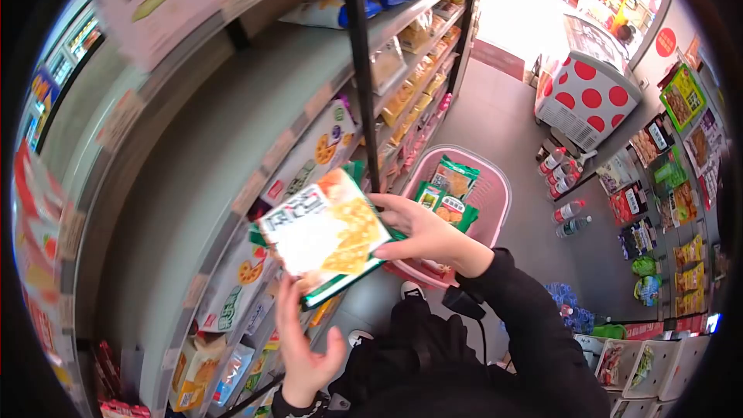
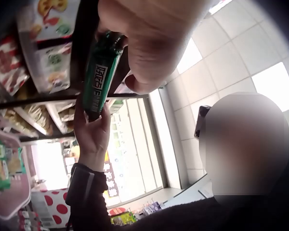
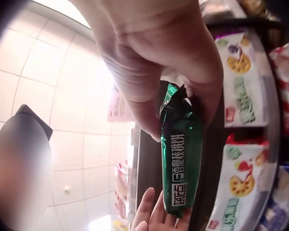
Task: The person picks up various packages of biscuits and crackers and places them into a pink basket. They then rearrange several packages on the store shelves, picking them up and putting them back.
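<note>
Head view: both hands are on one cracker pack [image 1: 325, 236], held in mid-air, front face up toward me, tilted. It sits just in front of the shelf [image 1: 232, 108], not on any board.

The right hand [image 1: 422, 236] is clamped on the pack's right edge, fingers over the top and thumb at the lower corner. The left hand [image 1: 306, 348] comes up from below with its fingers closed on the lower left corner and the thumb sticking out to the side. I can't tell how far those fingers wrap behind.

The left wrist view shows the pack edge-on: a thin green side pinched under the palm, with the other hand gripping its far end. The right wrist view shows the same, with the green crimped end nipped between thumb and fingers.

Edges: the pack's top corner is close to the black post [image 1: 357, 54], and I can't tell if they touch. The left edge overlaps the shelf's front lip and the packs hanging there, so it is tight on that side.

Open room is to the right and ahead. A pink basket [image 1: 501, 186] sits low behind the right hand with green packs [image 1: 453, 178] inside. Beyond it is bare grey floor [image 1: 495, 116], then a freezer with red dots [image 1: 592, 97]. The snack racks [image 1: 681, 186] on the far right are well apart.
</note>
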The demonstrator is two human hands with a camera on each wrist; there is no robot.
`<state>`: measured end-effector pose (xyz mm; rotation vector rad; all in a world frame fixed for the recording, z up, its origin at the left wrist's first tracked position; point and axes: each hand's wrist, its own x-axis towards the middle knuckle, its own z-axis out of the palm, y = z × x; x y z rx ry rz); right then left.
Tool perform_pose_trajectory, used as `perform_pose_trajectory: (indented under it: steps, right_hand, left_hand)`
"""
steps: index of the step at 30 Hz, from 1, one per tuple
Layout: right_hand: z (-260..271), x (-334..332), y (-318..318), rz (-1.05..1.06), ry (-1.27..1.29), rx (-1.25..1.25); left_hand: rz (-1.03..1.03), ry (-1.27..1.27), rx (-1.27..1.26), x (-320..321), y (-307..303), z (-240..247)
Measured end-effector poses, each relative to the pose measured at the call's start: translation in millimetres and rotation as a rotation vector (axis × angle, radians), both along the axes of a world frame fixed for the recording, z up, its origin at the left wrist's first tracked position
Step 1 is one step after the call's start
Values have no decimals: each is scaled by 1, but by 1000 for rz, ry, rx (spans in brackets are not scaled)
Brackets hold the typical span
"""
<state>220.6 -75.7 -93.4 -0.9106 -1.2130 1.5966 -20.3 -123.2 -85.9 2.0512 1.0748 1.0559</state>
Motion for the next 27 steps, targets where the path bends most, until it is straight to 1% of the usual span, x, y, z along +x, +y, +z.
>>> perform_pose_trajectory:
  steps: [2,3,5,6,8,9,11,12,13,14,15,17,19,20,21,22,23,25,26,27]
  right_hand:
    - [-20,35,-12,-75,-6,-42]
    - [-37,51,-18,-154,-20,-82]
    - [-60,80,-28,-214,91,-245]
    - [-74,94,-31,-210,92,-253]
    - [-104,120,-36,-335,220,-411]
    - [-118,131,-38,-323,221,-419]
    - [-142,151,-39,-452,310,-574]
    - [-151,160,-38,-430,309,-580]
    - [-158,169,-35,-494,195,-574]
    - [-167,178,-32,-553,80,-562]
    - [-180,191,-27,-522,80,-564]
    - [-205,213,-16,-606,-366,-433]
    - [-198,226,2,-578,-474,-405]
    - [-207,235,10,-546,-594,-290]
    - [-214,242,21,-491,-659,-194]
    - [-220,249,26,-462,-616,-245]
    - [-214,250,34,-432,-575,-296]
    - [-218,252,43,-392,-454,-368]
    - [-221,254,47,-291,-393,-344]
    - [-227,257,51,-181,-327,-318]
  left_hand:
    - [-84,-9,-98,30,9,-20]
    - [-136,-21,-153,44,16,-32]
    - [-233,-57,-302,73,27,-48]
    - [-277,-84,-363,86,32,-64]
    - [-341,-175,-532,113,41,-98]
    - [-376,-177,-566,128,47,-114]
    - [-386,-32,-664,152,60,-134]
    - [-385,-4,-683,163,62,-138]
    - [-380,23,-702,172,64,-144]
    - [-391,94,-524,177,62,-167]
    - [-415,129,-536,179,61,-163]
    - [-445,95,-596,179,58,-160]
    - [-397,120,-645,171,54,-163]
    - [-396,131,-645,165,53,-167]
    - [-398,141,-646,161,51,-169]
    - [-367,163,-645,156,48,-169]
    - [-342,163,-646,151,47,-169]
    - [-353,202,-766,139,43,-167]
    - [-335,236,-789,134,40,-171]
    - [-324,211,-766,130,35,-179]
